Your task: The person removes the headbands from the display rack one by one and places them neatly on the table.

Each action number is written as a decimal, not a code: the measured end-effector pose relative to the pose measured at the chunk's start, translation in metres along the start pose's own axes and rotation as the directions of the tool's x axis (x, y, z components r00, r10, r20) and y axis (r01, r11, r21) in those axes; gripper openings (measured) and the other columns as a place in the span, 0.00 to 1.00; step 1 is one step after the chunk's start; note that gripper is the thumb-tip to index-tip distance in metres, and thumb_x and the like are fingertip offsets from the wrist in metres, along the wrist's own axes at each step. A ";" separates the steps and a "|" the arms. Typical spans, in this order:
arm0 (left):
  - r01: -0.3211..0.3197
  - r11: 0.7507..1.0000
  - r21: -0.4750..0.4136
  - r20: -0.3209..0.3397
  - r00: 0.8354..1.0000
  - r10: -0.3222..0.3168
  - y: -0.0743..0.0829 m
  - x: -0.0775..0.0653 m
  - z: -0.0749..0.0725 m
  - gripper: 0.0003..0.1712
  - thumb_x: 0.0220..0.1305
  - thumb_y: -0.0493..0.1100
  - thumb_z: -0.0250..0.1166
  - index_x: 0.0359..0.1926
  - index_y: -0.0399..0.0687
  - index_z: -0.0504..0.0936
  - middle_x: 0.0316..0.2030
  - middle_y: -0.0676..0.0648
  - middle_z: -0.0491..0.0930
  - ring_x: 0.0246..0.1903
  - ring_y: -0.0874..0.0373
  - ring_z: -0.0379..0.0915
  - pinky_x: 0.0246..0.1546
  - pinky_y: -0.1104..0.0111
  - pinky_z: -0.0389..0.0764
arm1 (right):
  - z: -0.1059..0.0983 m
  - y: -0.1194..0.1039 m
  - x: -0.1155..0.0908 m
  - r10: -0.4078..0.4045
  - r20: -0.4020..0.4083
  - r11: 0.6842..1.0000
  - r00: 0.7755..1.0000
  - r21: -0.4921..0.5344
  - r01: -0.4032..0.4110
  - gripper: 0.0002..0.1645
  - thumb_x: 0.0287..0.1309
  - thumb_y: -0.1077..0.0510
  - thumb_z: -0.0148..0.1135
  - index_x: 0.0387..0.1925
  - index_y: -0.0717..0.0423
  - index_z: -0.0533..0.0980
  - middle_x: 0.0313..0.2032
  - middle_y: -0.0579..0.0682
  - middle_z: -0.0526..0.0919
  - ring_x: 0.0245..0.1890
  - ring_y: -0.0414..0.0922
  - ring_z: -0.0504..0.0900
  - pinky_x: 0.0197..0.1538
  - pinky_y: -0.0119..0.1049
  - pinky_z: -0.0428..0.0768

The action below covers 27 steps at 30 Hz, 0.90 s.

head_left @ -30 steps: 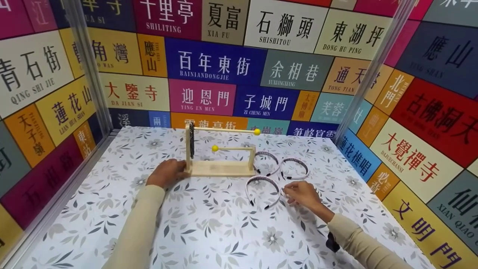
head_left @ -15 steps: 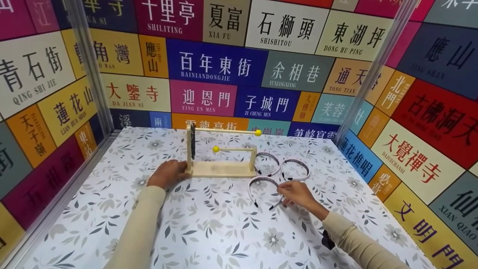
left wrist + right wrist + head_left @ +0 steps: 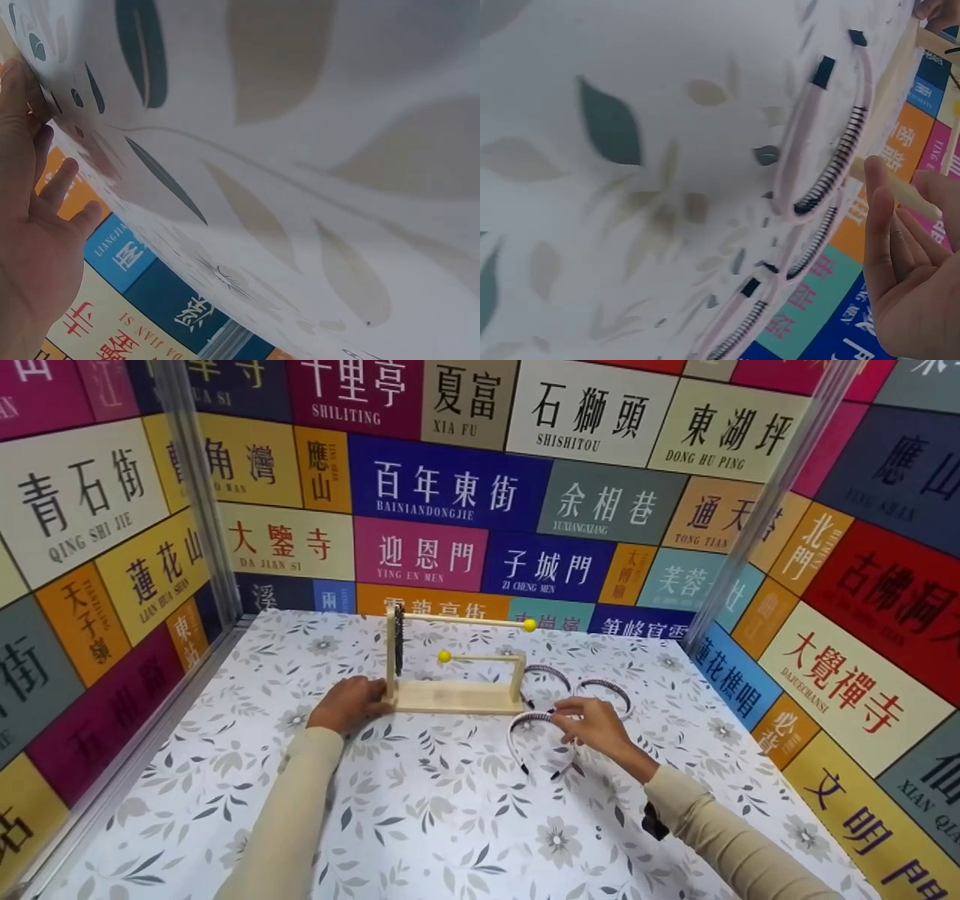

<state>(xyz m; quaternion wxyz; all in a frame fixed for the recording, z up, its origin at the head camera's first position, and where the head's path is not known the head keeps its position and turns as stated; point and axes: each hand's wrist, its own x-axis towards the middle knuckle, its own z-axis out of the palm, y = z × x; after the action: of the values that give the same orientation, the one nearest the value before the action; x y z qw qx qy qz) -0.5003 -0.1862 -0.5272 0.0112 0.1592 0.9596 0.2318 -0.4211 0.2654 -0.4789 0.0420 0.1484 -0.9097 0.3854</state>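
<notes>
A pale wooden stand [image 3: 457, 701] has two horizontal rods tipped with yellow balls. A black textured item [image 3: 399, 641] hangs on its upper rod against the left upright. My left hand [image 3: 347, 705] holds the left end of the stand's base; the left wrist view catches only this hand's [image 3: 37, 202] fingers at the wood. The nearest pink-and-dark headband [image 3: 517, 735] lies in front of the stand. Over its right side is my right hand [image 3: 598, 729], its fingers loosely bent. In the right wrist view, the right hand [image 3: 915, 262] has its fingertips beside the headband [image 3: 799, 150], none of it between them.
Two more headbands lie behind: one [image 3: 551, 669] against the stand's right upright, another [image 3: 619, 690] further right, partly behind my right hand. The white leaf-patterned table [image 3: 450, 817] meets walls of coloured sign panels [image 3: 450, 484] at the back and sides.
My right hand reached left to the nearest headband, which shifted slightly right, then moved a little further away from me over it. The left hand keeps its place on the stand.
</notes>
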 end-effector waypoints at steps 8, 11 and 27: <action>0.009 1.000 -0.024 -0.002 1.000 -0.009 -0.001 0.000 0.000 0.14 0.67 0.51 0.73 0.49 0.52 0.85 0.36 0.51 0.84 0.37 0.53 0.79 0.48 0.55 0.82 | 0.012 -0.038 0.024 -0.040 0.009 0.999 0.999 -0.003 0.040 0.20 0.68 0.54 0.69 0.56 0.61 0.83 0.51 0.59 0.88 0.26 0.51 0.90 0.26 0.45 0.86; 0.001 1.000 -0.026 -0.005 1.000 -0.002 0.000 -0.001 -0.001 0.15 0.66 0.51 0.73 0.50 0.52 0.86 0.37 0.51 0.85 0.38 0.52 0.80 0.49 0.54 0.82 | 0.019 -0.052 0.033 -0.064 0.007 0.998 0.998 -0.011 0.064 0.20 0.68 0.55 0.70 0.56 0.62 0.83 0.50 0.58 0.88 0.26 0.50 0.90 0.31 0.44 0.88; 0.009 1.000 0.003 -0.018 1.000 -0.008 -0.003 0.002 0.000 0.13 0.65 0.53 0.73 0.47 0.55 0.86 0.36 0.53 0.85 0.38 0.54 0.79 0.50 0.56 0.82 | 0.064 -0.112 0.078 -0.174 0.035 0.985 0.984 -0.014 0.174 0.21 0.66 0.53 0.71 0.57 0.57 0.83 0.47 0.56 0.90 0.23 0.48 0.89 0.27 0.41 0.87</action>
<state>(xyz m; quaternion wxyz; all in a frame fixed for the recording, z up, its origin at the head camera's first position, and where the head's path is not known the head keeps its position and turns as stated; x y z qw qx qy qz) -0.5030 -0.1876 -0.5286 0.0033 0.1530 0.9607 0.2318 -0.4587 0.1279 -0.4314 0.0615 0.2335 -0.8971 0.3699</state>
